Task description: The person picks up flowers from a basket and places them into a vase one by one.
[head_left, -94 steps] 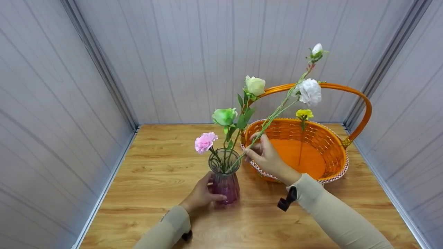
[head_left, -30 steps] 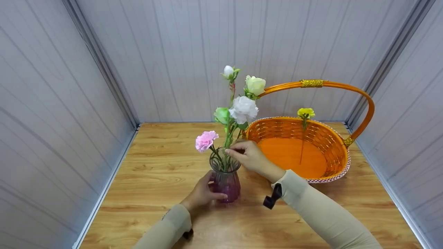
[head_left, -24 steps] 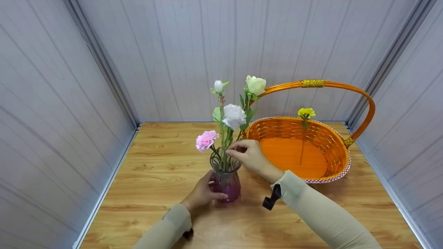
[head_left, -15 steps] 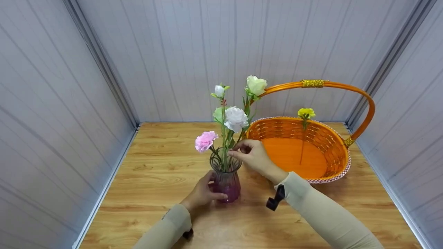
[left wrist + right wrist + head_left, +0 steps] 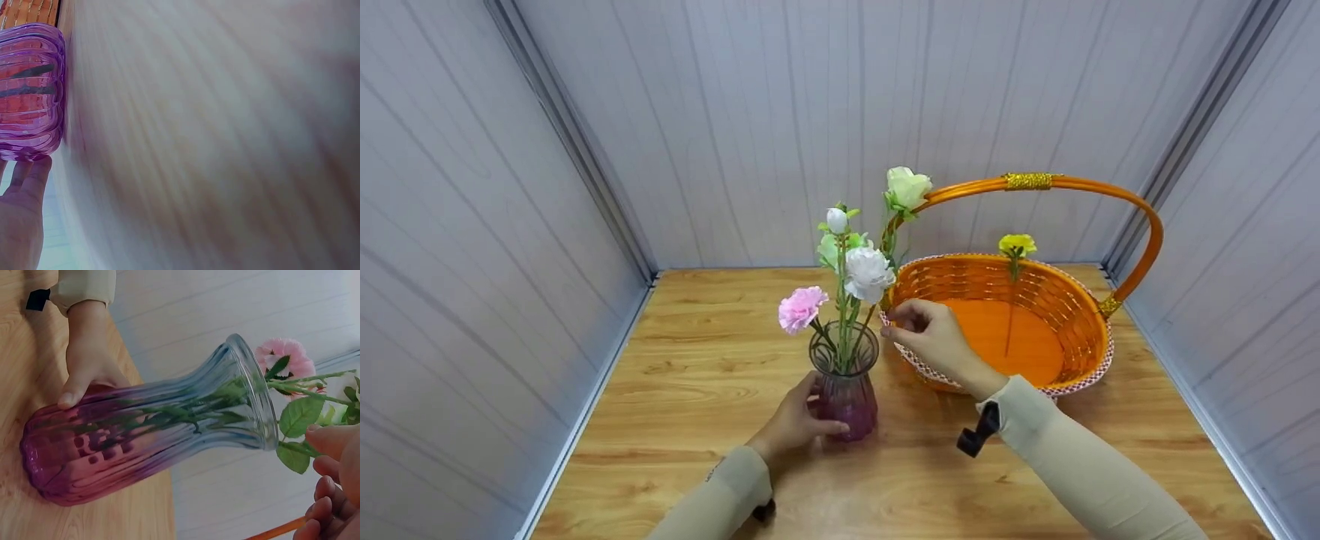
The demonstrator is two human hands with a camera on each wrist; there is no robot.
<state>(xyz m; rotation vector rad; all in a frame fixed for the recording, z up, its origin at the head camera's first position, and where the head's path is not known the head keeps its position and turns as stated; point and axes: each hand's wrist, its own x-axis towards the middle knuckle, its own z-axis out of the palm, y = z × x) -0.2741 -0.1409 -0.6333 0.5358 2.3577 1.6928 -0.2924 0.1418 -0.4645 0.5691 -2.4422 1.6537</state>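
My left hand [image 5: 797, 424] grips the ribbed glass vase [image 5: 847, 409], purple below and greyish above; fingers lie at its left side, thumb across the front. In the vase stand a pink carnation [image 5: 802, 309], a green rose [image 5: 826, 251] partly hidden, a cream rose [image 5: 907, 187], a white carnation [image 5: 868, 274] and a white bud [image 5: 837, 220]. Through the glass in the right wrist view, several stems [image 5: 169, 417] reach down inside. My right hand [image 5: 941, 341] hovers right of the vase mouth, fingers loosely bent and nothing between them. In the right wrist view, its thumb is near a leaf [image 5: 301, 417].
An orange woven basket [image 5: 960, 279] with a tall arched handle [image 5: 1147, 225] stands right of the vase, behind my right hand. One yellow carnation [image 5: 1017, 244] leans in it against the back rim. Pale panels [image 5: 750, 135] enclose the wooden table [image 5: 697, 390] at the back and sides.
My right hand brought the white carnation and the white bud over into the vase, let go and drew back right. Both blooms now stand lower. My left hand stayed on the vase.
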